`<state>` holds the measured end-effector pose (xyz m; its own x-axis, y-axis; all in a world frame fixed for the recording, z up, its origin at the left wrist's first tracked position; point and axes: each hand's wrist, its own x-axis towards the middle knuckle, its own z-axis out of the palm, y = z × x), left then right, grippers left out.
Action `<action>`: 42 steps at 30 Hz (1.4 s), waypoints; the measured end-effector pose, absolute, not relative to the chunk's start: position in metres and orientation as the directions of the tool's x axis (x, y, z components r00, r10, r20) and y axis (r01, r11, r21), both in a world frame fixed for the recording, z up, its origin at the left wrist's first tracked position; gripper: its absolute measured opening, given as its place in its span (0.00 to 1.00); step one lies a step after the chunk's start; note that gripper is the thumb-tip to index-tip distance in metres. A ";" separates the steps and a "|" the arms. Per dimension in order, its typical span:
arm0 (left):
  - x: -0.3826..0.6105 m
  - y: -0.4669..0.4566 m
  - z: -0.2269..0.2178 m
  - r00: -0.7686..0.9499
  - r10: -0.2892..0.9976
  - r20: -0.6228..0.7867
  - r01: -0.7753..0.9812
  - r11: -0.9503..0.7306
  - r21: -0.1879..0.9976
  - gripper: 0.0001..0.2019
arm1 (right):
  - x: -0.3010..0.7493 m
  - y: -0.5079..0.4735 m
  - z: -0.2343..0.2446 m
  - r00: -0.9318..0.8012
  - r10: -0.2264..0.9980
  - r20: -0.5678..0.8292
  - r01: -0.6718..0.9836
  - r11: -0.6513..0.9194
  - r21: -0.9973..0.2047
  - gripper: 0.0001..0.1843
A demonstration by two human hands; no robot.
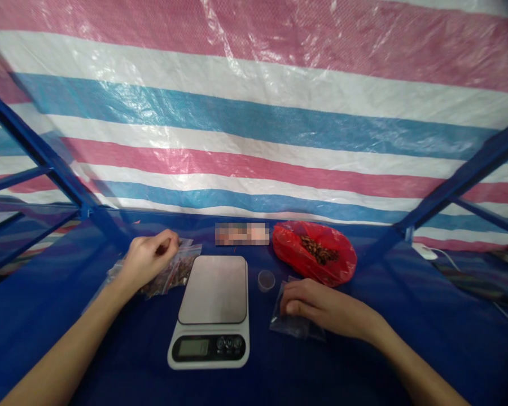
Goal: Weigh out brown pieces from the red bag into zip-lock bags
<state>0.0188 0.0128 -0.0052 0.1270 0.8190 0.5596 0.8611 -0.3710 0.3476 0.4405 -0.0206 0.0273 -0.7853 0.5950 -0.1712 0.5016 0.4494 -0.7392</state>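
Note:
A small kitchen scale with a bare steel plate sits in the middle of the blue table. My left hand is curled over a pile of small clear bags with brown contents left of the scale, its fingers pinched on one of them. My right hand rests with bent fingers on an empty clear bag right of the scale. A small round clear cap lies between the scale and my right hand. Behind it, a red plastic bag lies open with brown seeds inside.
A striped pink, white and blue tarp hangs as a wall behind the table. Blue metal frame bars slant down at both sides. A white device with a cable lies at the far right.

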 end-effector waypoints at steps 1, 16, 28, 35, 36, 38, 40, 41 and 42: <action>0.019 0.013 -0.005 0.125 0.823 0.554 0.861 -0.367 0.351 0.12 | 0.440 -0.020 0.025 -0.776 0.610 -0.159 0.516 0.470 -0.716 0.18; 0.017 0.014 -0.009 0.099 0.849 0.520 0.860 -0.335 0.384 0.10 | 0.445 -0.010 0.013 -0.575 0.796 -0.189 0.772 0.452 -0.446 0.12; 0.017 0.015 -0.010 0.098 0.854 0.510 0.863 -0.328 0.384 0.13 | 0.442 -0.016 0.010 -0.633 0.770 -0.076 0.734 0.568 -0.372 0.10; 0.017 0.014 -0.011 0.104 0.845 0.525 0.865 -0.338 0.372 0.13 | 0.441 -0.015 0.018 -0.621 0.782 0.053 0.718 0.595 -0.360 0.16; 0.017 0.014 -0.011 0.104 0.845 0.525 0.865 -0.337 0.371 0.13 | 0.441 -0.014 0.019 -0.590 0.803 0.085 0.737 0.579 -0.348 0.17; 0.017 0.014 -0.012 0.105 0.847 0.520 0.864 -0.336 0.374 0.13 | 0.442 -0.013 0.019 -0.527 0.839 0.137 0.777 0.540 -0.322 0.18; 0.017 0.015 -0.013 0.107 0.852 0.513 0.863 -0.336 0.378 0.13 | 0.442 -0.011 0.016 -0.467 0.869 0.164 0.817 0.495 -0.296 0.18; 0.017 0.015 -0.014 0.107 0.854 0.509 0.863 -0.334 0.379 0.13 | 0.442 -0.010 0.015 -0.444 0.880 0.166 0.834 0.474 -0.281 0.18; 0.017 0.015 -0.014 0.106 0.857 0.505 0.864 -0.331 0.380 0.13 | 0.442 -0.009 0.013 -0.427 0.890 0.163 0.850 0.456 -0.263 0.18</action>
